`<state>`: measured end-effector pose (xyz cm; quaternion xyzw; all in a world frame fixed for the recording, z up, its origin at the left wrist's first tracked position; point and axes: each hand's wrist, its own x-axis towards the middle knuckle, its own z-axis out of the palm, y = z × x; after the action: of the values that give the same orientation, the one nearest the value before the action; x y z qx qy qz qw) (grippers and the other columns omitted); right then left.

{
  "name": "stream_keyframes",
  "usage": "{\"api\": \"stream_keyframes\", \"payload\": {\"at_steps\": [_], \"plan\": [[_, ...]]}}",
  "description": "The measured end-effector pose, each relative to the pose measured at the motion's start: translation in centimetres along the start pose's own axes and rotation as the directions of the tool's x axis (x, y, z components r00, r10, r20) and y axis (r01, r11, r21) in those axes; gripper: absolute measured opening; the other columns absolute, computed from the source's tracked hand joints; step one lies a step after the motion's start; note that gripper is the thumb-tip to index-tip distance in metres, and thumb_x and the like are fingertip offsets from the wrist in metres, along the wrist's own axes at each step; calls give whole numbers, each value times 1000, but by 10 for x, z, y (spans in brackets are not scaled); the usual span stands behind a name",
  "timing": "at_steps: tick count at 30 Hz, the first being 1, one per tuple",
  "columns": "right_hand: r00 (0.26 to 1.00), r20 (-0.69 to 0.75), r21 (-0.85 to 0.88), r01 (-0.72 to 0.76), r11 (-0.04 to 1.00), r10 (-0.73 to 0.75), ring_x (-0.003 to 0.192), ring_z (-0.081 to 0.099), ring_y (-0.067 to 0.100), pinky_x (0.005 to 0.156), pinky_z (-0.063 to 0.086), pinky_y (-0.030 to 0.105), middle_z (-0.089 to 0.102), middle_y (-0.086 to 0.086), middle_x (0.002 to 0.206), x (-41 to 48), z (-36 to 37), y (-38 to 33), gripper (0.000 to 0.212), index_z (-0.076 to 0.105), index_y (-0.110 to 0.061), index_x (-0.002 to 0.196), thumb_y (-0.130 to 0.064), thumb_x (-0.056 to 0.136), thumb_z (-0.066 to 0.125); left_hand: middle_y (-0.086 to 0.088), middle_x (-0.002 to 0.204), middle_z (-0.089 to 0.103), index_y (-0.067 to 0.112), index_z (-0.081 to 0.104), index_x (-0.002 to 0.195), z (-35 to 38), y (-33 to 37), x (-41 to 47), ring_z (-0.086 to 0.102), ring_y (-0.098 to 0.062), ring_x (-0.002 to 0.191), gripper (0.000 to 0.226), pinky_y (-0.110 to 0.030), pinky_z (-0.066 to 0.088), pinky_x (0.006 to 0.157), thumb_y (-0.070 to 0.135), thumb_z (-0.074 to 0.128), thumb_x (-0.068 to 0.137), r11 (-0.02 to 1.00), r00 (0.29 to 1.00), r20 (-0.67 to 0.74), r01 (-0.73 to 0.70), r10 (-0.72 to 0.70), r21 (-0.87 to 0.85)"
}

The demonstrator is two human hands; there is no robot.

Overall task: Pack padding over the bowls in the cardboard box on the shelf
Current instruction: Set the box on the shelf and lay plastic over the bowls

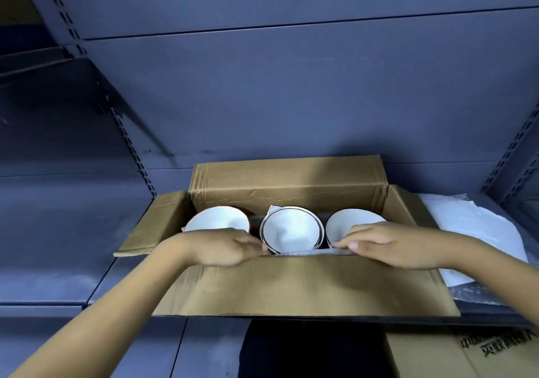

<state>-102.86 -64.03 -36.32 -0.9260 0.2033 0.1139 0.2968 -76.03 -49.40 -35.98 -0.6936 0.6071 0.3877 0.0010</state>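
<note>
An open cardboard box (pixel 291 287) stands on the grey shelf with its flaps spread. Three white bowls stand tilted in a row inside: left bowl (pixel 217 220), middle bowl (pixel 291 230) with a dark rim, right bowl (pixel 347 221). A thin strip of clear padding (pixel 303 251) lies along the box's near inner wall. My left hand (pixel 221 245) rests flat on the near edge in front of the left bowl, fingers pressing on the strip's left end. My right hand (pixel 388 245) lies over the right bowl's front, fingertips on the strip's right end.
White foam sheets and bubble wrap (pixel 478 232) lie on the shelf right of the box. A second cardboard box (pixel 455 354) with printed characters sits below at the lower right. Slotted shelf uprights (pixel 128 141) stand behind on the left.
</note>
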Motion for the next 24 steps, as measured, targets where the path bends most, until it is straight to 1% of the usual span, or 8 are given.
{"api": "stream_keyframes", "payload": {"at_steps": [3, 5, 7, 9, 11, 13, 17, 24], "plan": [[989, 86, 180, -133, 975, 119, 107, 55, -11, 100, 35, 13, 63, -22, 117, -1, -6, -4, 41, 63, -31, 116, -35, 102, 25, 35, 116, 57, 53, 59, 99, 1, 0, 7, 46, 11, 118, 25, -18, 23, 106, 52, 34, 98, 983, 995, 61, 83, -74, -165], [958, 196, 169, -244, 955, 210, 87, 62, -1, 91, 41, 13, 67, -15, 102, 4, -10, -8, 51, 67, -21, 103, -38, 102, 19, 33, 131, 52, 62, 51, 112, 2, -4, 19, 36, 9, 131, 26, -24, 17, 116, 61, 41, 89, 947, 981, 123, 179, -151, -267], [916, 281, 106, -326, 939, 286, 65, 50, 8, 74, 41, 13, 56, -6, 78, 11, -13, -15, 56, 58, -16, 79, -41, 101, 13, 31, 139, 47, 49, 46, 134, 1, -6, 32, 27, 6, 138, 48, -30, 7, 121, 63, 40, 88, 921, 950, 231, 270, -208, -281], [870, 344, 83, -402, 912, 353, 64, 46, 7, 71, 40, 12, 50, -8, 71, 16, -15, -23, 54, 52, -24, 70, -46, 100, 12, 25, 137, 51, 39, 48, 137, 1, -3, 43, 34, 4, 135, 53, -29, 11, 120, 61, 40, 89, 933, 934, 264, 297, -240, -203], [827, 402, 26, -440, 898, 394, 100, 52, 9, 100, 37, 22, 58, -9, 104, 18, -15, -26, 52, 60, -30, 97, -54, 97, 14, 17, 127, 60, 36, 52, 134, 3, 1, 46, 48, -3, 124, 54, -27, 24, 115, 60, 45, 86, 936, 936, 214, 315, -280, -155], [813, 404, -54, -435, 899, 418, 131, 39, 11, 115, 21, 29, 46, -9, 139, 16, -15, -27, 59, 49, -26, 133, -57, 96, 15, 15, 127, 60, 43, 44, 137, 6, -2, 49, 51, -8, 123, 72, -33, 30, 114, 68, 51, 70, 943, 949, 133, 303, -286, -141], [906, 280, 176, -372, 912, 316, 96, 61, 14, 103, 42, 27, 66, -5, 109, 5, -23, -20, 57, 66, -22, 106, -50, 99, 17, 19, 136, 50, 52, 34, 138, 6, -11, 53, 41, -9, 132, 84, -38, 25, 117, 76, 53, 60, 935, 943, 100, 329, -317, -134], [811, 381, 111, -517, 849, 444, 96, 59, 19, 101, 43, 30, 61, 14, 125, 3, -31, -15, 66, 57, -5, 123, -45, 101, 10, 24, 133, 52, 61, 39, 129, 9, -23, 57, 42, -6, 129, 72, -37, 25, 115, 81, 55, 62, 940, 955, 58, 297, -291, -171]]}}
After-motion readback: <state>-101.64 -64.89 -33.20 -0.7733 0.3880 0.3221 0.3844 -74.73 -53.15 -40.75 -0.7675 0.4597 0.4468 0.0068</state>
